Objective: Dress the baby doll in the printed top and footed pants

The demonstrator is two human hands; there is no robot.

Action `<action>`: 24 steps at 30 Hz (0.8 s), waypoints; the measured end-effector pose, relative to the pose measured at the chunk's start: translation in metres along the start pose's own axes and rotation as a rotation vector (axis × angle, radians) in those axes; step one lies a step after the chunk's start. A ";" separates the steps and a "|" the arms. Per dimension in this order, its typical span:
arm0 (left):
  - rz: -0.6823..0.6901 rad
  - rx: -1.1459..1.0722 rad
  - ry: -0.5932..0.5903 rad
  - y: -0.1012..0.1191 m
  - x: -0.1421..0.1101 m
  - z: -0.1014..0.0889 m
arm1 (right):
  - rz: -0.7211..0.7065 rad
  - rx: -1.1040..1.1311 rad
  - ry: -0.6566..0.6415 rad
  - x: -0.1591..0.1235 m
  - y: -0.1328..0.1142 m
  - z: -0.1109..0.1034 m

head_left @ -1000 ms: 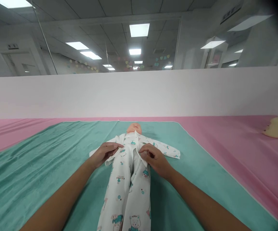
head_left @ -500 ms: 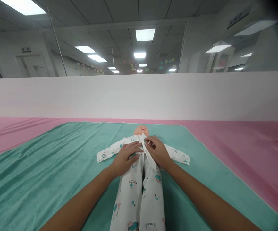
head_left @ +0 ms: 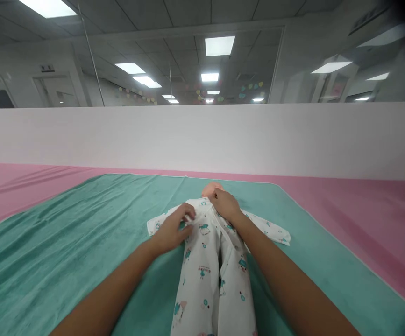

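A doll lies on its back, its head (head_left: 209, 188) at the far end and partly hidden by my fingers. It wears a white printed baby romper (head_left: 202, 261), with sleeves spread to both sides and long legs running toward me. My right hand (head_left: 224, 203) is closed at the collar by the doll's neck, gripping the romper's front edge. To the left of the chest, my left hand (head_left: 174, 228) is held with curled fingers and the thumb apart, by the romper's side. I see no cloth gripped in it.
A green blanket (head_left: 111, 224) with some wrinkles lies under the doll, over a pink sheet (head_left: 356, 219). Behind stands a low white wall (head_left: 188, 137), with a glass pane above it reflecting ceiling lights.
My right hand has moved up from the chest to the neck, and the front flap now lies over the chest. My left hand has lifted off the chest toward the left side.
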State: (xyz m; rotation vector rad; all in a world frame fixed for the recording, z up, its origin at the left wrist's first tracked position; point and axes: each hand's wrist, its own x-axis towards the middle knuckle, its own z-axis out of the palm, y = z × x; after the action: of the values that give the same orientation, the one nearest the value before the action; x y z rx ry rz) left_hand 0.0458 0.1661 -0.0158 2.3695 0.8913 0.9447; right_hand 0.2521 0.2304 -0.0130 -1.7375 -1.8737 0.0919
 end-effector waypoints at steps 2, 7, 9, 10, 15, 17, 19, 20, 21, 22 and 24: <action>-0.151 0.075 -0.205 -0.005 -0.002 -0.014 | 0.034 0.105 0.036 0.001 0.008 0.001; -0.252 0.371 -0.387 -0.015 -0.004 -0.011 | 0.123 0.189 0.103 0.002 0.014 0.004; -0.197 0.412 -0.344 -0.016 -0.004 -0.001 | 0.134 0.205 0.116 0.001 0.013 0.004; -0.165 0.415 -0.324 -0.016 -0.003 0.003 | 0.134 0.214 0.116 0.000 0.013 0.004; -0.160 0.344 -0.181 -0.015 -0.001 0.000 | 0.116 0.243 0.111 -0.002 0.011 0.003; -0.168 0.240 -0.102 -0.013 0.000 -0.008 | 0.114 0.253 0.113 -0.002 0.011 0.003; -0.154 0.110 -0.027 -0.009 -0.001 -0.014 | 0.112 0.263 0.111 -0.002 0.011 0.002; -0.140 0.049 0.003 -0.006 -0.001 -0.015 | 0.111 0.266 0.107 -0.003 0.011 0.002; -0.122 -0.008 0.026 -0.003 -0.002 -0.017 | 0.109 0.269 0.102 -0.003 0.011 0.002; -0.100 -0.060 0.039 0.001 -0.003 -0.017 | 0.106 0.272 0.097 -0.003 0.011 0.001; -0.051 -0.146 0.035 0.008 -0.004 -0.017 | 0.096 0.276 0.087 -0.004 0.010 0.001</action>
State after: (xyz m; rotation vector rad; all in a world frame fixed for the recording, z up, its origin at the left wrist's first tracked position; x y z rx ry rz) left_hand 0.0348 0.1598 -0.0017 2.2034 0.8615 0.9985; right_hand 0.2609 0.2287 -0.0196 -1.6132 -1.6304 0.2932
